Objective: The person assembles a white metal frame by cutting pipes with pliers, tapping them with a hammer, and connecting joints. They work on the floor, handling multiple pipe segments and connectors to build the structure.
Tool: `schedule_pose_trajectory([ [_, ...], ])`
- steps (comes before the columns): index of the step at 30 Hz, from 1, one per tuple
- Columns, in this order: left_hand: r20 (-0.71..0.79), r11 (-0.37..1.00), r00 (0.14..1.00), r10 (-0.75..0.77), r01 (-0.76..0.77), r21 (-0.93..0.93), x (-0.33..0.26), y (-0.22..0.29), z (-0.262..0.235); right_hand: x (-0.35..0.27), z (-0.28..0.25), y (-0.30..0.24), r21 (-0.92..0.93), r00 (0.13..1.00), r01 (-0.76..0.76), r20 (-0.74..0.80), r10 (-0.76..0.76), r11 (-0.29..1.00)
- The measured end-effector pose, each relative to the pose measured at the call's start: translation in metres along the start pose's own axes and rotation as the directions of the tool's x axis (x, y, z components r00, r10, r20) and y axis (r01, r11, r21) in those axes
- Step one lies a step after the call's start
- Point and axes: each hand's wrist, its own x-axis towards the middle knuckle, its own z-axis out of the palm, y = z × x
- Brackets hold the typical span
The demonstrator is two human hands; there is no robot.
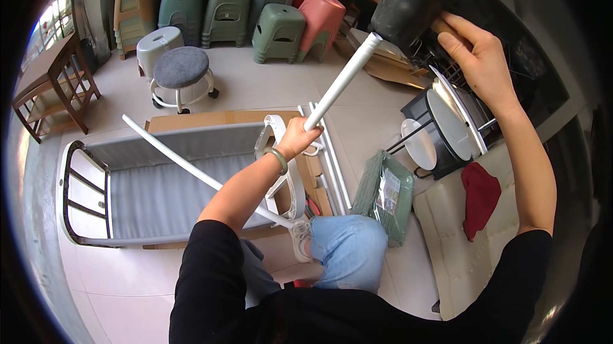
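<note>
My left hand [300, 138] is wrapped round a white tube [343, 79] that slants up to the right. At the tube's upper end is a dark, blurred cylindrical object [408, 9] with a short knob on its left side. My right hand [476, 57] is raised at its right edge, thumb and fingers closed against it. Whether it touches the tube is unclear. Below my left forearm a long white tube [179, 160] crosses a grey fabric trough-like frame [172, 184]. A white open frame [294, 184] stands beside my left wrist, partly hidden by the arm.
Stacked plastic stools [227, 15] line the back. A round grey stool on casters [181, 68] and a wooden stand [48, 82] are at left. Thin white rods [333, 168] lie beside a green wrapped basket [386, 197]. A red cloth [480, 197] rests on a beige cushion [447, 235].
</note>
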Motion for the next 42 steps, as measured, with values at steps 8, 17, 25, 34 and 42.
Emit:
schedule_pose_trajectory([
  [8,-0.046,0.996,0.999,0.012,-0.008,0.092,-0.002,0.005,0.000,-0.006,0.016,0.009,-0.113,0.989,0.076,-0.117,-0.089,0.991],
  [17,-0.043,0.978,0.990,-0.131,0.137,0.156,-0.017,-0.002,-0.003,-0.129,0.075,-0.026,0.690,0.921,-0.162,-0.151,0.360,0.705],
  [25,-0.155,0.863,0.982,-0.104,0.166,0.477,-0.038,0.013,-0.005,-0.217,0.225,-0.057,0.904,0.735,-0.328,0.427,0.527,-0.274],
  [34,-0.661,0.931,0.702,0.266,-0.008,0.366,0.024,0.147,0.056,-0.221,0.205,-0.044,0.916,0.653,-0.189,0.385,0.651,-0.353],
  [42,-0.586,0.935,0.769,0.256,-0.041,0.353,0.032,0.137,0.037,-0.210,0.178,-0.006,0.942,0.669,-0.308,0.316,0.672,-0.137],
])
